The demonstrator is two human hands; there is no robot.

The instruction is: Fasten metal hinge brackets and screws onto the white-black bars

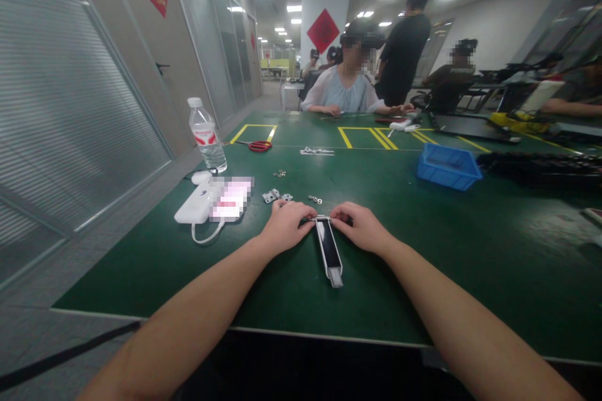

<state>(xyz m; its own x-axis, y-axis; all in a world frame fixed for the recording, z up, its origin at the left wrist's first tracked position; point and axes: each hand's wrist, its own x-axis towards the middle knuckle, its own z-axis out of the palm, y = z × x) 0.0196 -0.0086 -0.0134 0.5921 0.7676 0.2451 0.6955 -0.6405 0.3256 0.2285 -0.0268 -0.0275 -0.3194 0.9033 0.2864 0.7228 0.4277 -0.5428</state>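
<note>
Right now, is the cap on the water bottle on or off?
On: the white cap covers the top of the bottle. How tightly it's screwed, I cannot tell.

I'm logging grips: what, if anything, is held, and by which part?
The white-framed black strip, by its far end, left hand and right hand pinching opposite sides.

There is one white-framed piece point(330, 247), one bottle point(207, 141), one blue bin point(448, 170) and one power bank point(192, 204).

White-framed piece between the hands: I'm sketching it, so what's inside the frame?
Inside the white frame, a dark surface shows, partly paler toward its far end. Whatever lies beneath that surface is covered.
</note>
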